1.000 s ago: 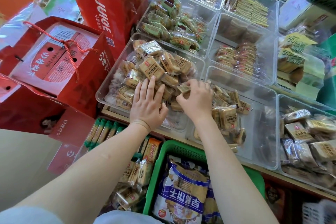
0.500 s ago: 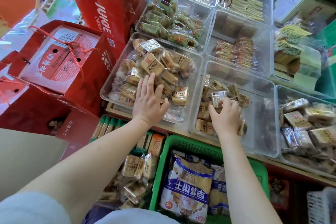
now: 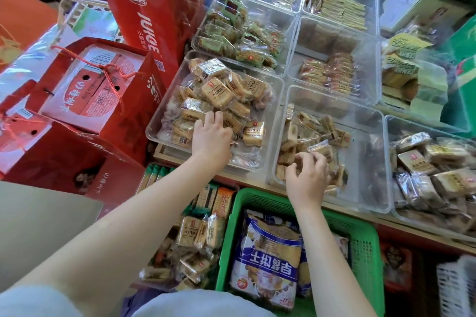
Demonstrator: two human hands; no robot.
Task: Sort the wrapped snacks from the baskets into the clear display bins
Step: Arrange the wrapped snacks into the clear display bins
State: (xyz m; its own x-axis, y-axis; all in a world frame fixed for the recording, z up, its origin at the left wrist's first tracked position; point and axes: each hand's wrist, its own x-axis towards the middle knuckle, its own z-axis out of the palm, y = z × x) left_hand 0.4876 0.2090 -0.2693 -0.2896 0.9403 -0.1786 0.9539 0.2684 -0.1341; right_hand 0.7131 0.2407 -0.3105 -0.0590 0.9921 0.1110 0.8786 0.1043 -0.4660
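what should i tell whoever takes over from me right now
Left hand: reaches into the near-left bin, fingers curled among the tan packs; a firm hold can't be confirmed.
Right hand: in the middle bin, fingers pinching a small pack.
Done: both bins hold snacks, the left one heaped.
Left: loose packs in the lower basket beside the green basket, which holds a blue bag.
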